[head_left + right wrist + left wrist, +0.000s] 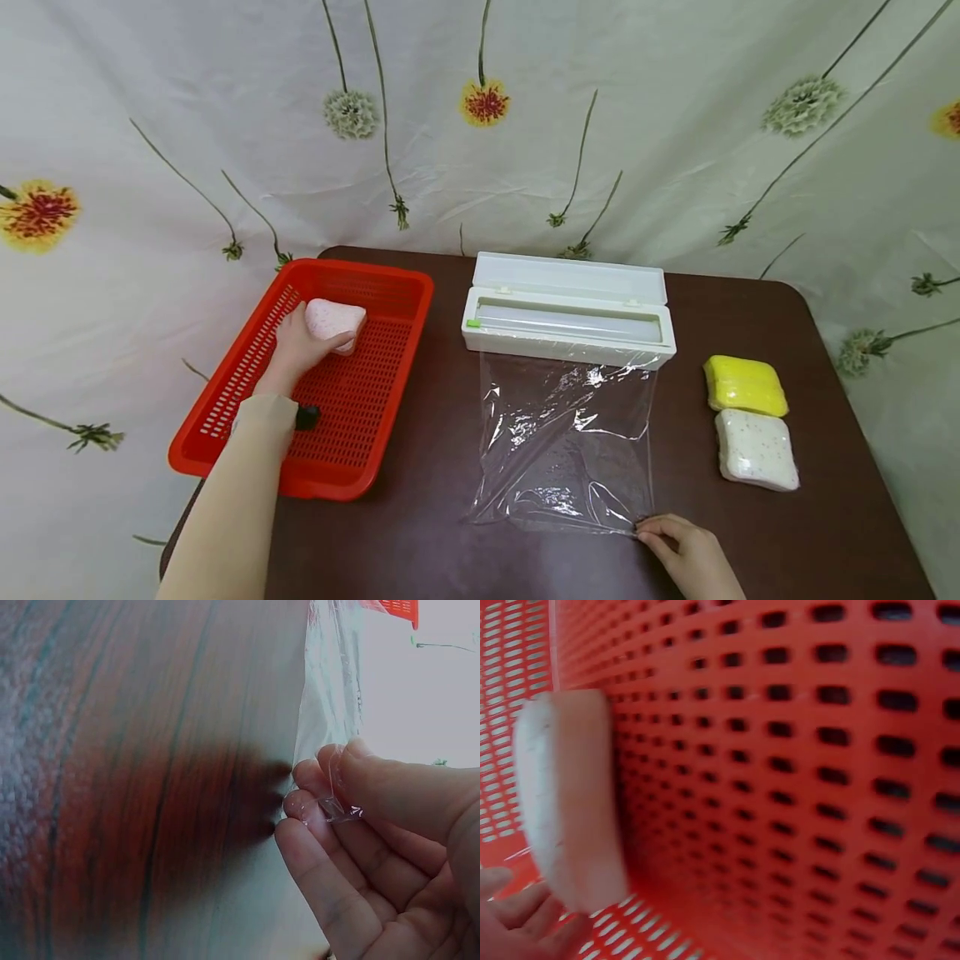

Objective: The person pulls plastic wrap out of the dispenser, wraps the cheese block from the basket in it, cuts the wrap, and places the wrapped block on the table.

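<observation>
Inside the red basket (408, 367) my left hand (296, 350) holds a pale pink speckled sponge (335, 321), with the thumb along its near side. The left wrist view shows that sponge (574, 799) beside the basket's slotted wall, fingers (536, 919) at its lower end. My right hand (690, 554) pinches the near right corner of a sheet of clear cling film (566, 442). This sheet runs out of the white film dispenser (570, 342), whose lid stands raised. Close up in the right wrist view, the right hand (382, 840) has the film's edge between thumb and fingers.
To the right on the brown table (465, 550) lie a yellow block (746, 385) and a white speckled block (757, 450), both shiny as if wrapped. A flowered cloth (637, 125) hangs behind the table. A small green slider (473, 323) sits at the dispenser's left end.
</observation>
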`<state>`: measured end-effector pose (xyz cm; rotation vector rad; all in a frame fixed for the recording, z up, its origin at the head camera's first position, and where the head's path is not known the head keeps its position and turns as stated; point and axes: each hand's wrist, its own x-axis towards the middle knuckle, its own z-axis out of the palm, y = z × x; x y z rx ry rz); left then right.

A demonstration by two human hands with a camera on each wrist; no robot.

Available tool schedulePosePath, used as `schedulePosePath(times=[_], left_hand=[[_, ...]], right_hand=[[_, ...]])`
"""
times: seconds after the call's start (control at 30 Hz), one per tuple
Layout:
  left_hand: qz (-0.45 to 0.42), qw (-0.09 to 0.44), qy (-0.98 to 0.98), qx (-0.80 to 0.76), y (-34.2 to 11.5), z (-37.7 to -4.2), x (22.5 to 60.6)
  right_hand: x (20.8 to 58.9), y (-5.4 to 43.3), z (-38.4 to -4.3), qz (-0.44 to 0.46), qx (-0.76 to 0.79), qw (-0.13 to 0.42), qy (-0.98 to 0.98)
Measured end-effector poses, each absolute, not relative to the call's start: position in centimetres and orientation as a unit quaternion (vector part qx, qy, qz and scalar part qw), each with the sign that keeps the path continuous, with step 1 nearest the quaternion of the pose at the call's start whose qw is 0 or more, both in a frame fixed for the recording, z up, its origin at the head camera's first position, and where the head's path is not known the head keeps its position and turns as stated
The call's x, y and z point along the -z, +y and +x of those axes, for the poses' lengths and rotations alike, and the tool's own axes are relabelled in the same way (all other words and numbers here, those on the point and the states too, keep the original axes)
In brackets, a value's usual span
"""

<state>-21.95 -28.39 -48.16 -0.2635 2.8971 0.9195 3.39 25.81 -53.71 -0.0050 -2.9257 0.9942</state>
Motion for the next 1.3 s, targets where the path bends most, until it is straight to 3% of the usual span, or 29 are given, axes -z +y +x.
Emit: schedulePosePath(times=[0.23, 0.73, 0.97, 1.3], left_hand=[[-0.078, 0.017, 0.952, -0.294, -27.8, -21.9, 49.4], [-0.117, -0.013, 0.956, -0.27, -26.9, -22.4, 50.8], [-0.13, -0.02, 0.947, -0.295, -26.1, -22.1, 49.3], [-0.089, -0.076, 0.94, -0.319, -22.3, -20.6, 43.4]], right_hand=[[53.8, 25.9, 3.3, -0.011, -0.326, 0.016, -0.945], [54.1, 26.1, 3.2, 0.004, -0.333, 0.049, -0.942], [54.0, 26.0, 3.2, -0.002, -0.329, 0.033, -0.944], [54.6, 26.0, 3.3, 0.051, -0.318, 0.113, -0.94]])
